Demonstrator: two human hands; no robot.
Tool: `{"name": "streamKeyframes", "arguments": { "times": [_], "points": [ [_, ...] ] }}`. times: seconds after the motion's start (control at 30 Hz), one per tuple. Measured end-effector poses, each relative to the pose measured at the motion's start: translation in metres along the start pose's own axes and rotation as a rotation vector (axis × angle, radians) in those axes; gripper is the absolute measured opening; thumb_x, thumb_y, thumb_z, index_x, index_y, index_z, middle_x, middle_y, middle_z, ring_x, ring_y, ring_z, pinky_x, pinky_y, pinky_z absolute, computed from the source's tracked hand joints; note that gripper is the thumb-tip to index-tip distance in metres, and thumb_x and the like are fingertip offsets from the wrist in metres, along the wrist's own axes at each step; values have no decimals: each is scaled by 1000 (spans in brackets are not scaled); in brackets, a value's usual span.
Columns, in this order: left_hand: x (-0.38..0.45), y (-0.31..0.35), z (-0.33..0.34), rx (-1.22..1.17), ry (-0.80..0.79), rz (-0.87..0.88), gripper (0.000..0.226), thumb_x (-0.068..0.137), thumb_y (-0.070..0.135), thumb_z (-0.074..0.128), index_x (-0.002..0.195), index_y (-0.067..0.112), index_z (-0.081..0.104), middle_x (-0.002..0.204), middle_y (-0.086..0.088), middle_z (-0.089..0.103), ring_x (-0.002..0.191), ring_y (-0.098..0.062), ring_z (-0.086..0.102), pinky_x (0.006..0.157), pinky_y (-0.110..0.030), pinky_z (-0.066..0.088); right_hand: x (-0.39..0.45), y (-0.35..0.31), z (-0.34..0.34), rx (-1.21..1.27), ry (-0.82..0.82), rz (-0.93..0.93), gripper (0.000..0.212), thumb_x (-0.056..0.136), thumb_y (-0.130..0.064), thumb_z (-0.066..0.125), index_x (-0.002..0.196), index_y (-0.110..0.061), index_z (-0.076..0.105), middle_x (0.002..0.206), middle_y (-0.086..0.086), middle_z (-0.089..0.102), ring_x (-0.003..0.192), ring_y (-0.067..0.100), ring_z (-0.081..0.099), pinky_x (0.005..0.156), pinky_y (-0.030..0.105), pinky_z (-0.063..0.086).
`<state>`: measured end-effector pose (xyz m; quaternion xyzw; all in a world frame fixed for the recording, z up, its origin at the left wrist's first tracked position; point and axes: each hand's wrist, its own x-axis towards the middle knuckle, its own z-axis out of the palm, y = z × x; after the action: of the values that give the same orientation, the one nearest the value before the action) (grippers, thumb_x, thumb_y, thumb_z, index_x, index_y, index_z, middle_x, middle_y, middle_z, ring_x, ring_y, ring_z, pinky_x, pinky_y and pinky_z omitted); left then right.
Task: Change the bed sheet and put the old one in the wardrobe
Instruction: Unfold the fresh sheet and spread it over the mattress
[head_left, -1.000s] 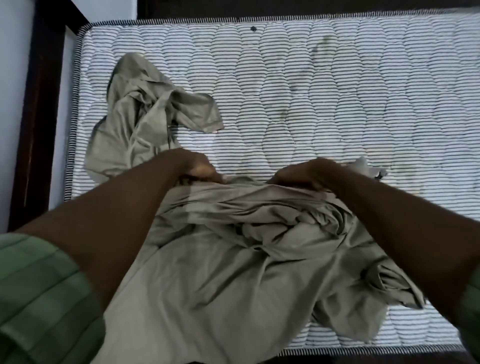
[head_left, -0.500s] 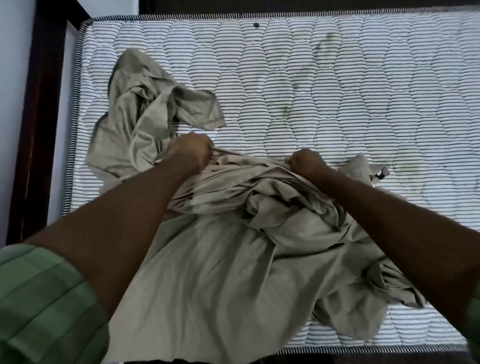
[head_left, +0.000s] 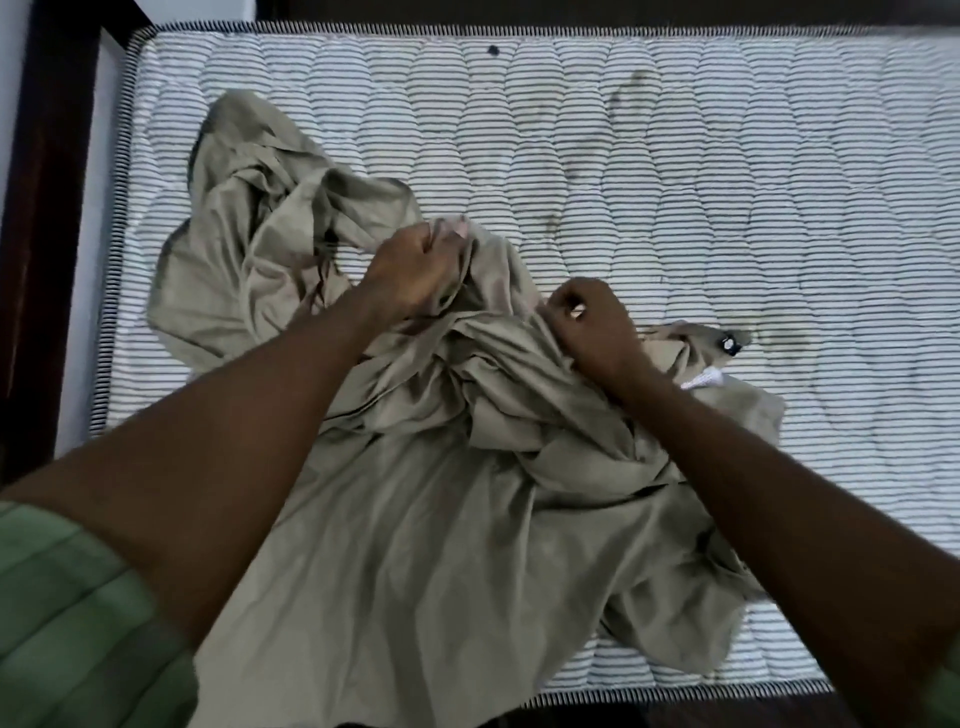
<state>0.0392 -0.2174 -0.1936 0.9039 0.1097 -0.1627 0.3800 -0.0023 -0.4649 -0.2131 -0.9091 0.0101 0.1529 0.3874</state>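
A crumpled olive-beige bed sheet (head_left: 415, 545) lies in a heap on the bare striped mattress (head_left: 675, 182), spilling over the near edge. My left hand (head_left: 410, 265) grips a bunched fold of the sheet near the middle of the bed. To its right, my right hand (head_left: 592, 322) is curled tight on another fold of the same sheet. Part of the sheet trails off to the far left (head_left: 249, 218).
A dark wooden bed frame (head_left: 47, 208) runs along the left side, with a pale wall behind it. A small dark and white object (head_left: 729, 344) lies on the mattress beside the sheet's right edge. The mattress's right half carries faint stains.
Both hands have pushed farther across the bed, gathering the sheet upward. The left hand moved up and toward the right; the right hand stayed lower, still clenched on cloth.
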Motion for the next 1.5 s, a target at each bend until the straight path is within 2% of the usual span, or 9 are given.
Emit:
{"name": "streamKeyframes", "arguments": {
  "times": [0.13, 0.23, 0.6, 0.8, 0.93, 1.07, 1.23, 1.33, 1.5],
  "points": [
    [-3, -13, 6, 96, -58, 75, 51, 91, 50, 72, 117, 9, 59, 107, -5, 65, 95, -23, 59, 76, -33, 42, -40, 23, 5, -192, -148, -136, 56, 85, -61, 61, 129, -26, 58, 120, -4, 56, 109, 15, 58, 87, 38, 53],
    [1, -21, 2, 64, 127, 72, 40, 98, 42, 65, 105, 3, 58, 100, -19, 66, 97, -35, 63, 76, -39, 43, -58, 27, 0, -165, -31, -233, 55, 97, -60, 49, 140, -26, 52, 134, -3, 49, 123, 18, 54, 91, 43, 54],
    [15, -20, 8, -267, 522, -163, 44, 102, 38, 55, 112, -4, 62, 112, -22, 69, 106, -35, 65, 88, -36, 48, -36, 22, -24, -227, -59, -346, 59, 85, -79, 56, 105, -23, 53, 85, -9, 56, 78, 16, 55, 67, 37, 44],
    [19, -21, -4, -416, 662, -270, 51, 101, 40, 56, 128, -2, 62, 124, -15, 70, 116, -29, 64, 99, -30, 49, 8, 35, -51, -189, 12, -209, 28, 81, -47, 55, 63, -29, 45, 56, -8, 47, 65, 19, 53, 64, 32, 32],
    [20, -20, -3, -461, 661, -264, 47, 104, 36, 55, 133, -2, 58, 128, -12, 67, 117, -22, 62, 98, -21, 45, 50, 30, -69, -88, 298, -55, 18, 86, -34, 63, 94, -20, 72, 91, -5, 71, 92, 16, 63, 82, 40, 48],
    [13, -20, -3, -215, 536, -352, 60, 100, 34, 60, 145, 1, 37, 143, -14, 52, 131, -27, 52, 104, -27, 38, 51, 14, -68, -230, 523, -240, 25, 85, -38, 70, 103, -20, 68, 103, -3, 67, 98, 22, 62, 89, 48, 49],
    [-18, -21, 11, 529, 359, 50, 88, 76, 32, 81, 149, 18, 34, 155, -13, 34, 146, -37, 30, 114, -56, 26, 4, 4, -3, -551, -140, -573, 71, 89, -60, 60, 143, -16, 52, 119, 12, 68, 116, 32, 58, 110, 45, 32],
    [-21, -30, 13, 685, -90, 336, 60, 80, 37, 78, 135, 30, 53, 149, -5, 42, 142, -33, 38, 116, -47, 23, -23, 17, 12, -635, -264, -489, 66, 92, -74, 34, 128, -24, 57, 103, 15, 73, 101, 36, 66, 88, 42, 49],
    [-23, -60, 18, 633, -315, -30, 75, 85, 63, 70, 148, 40, 36, 171, -1, 7, 155, -30, 17, 123, -54, 14, -41, 25, 2, -649, -234, -531, 76, 94, -81, 10, 115, -29, 62, 93, 8, 73, 87, 33, 69, 69, 40, 52]
  ]
}}
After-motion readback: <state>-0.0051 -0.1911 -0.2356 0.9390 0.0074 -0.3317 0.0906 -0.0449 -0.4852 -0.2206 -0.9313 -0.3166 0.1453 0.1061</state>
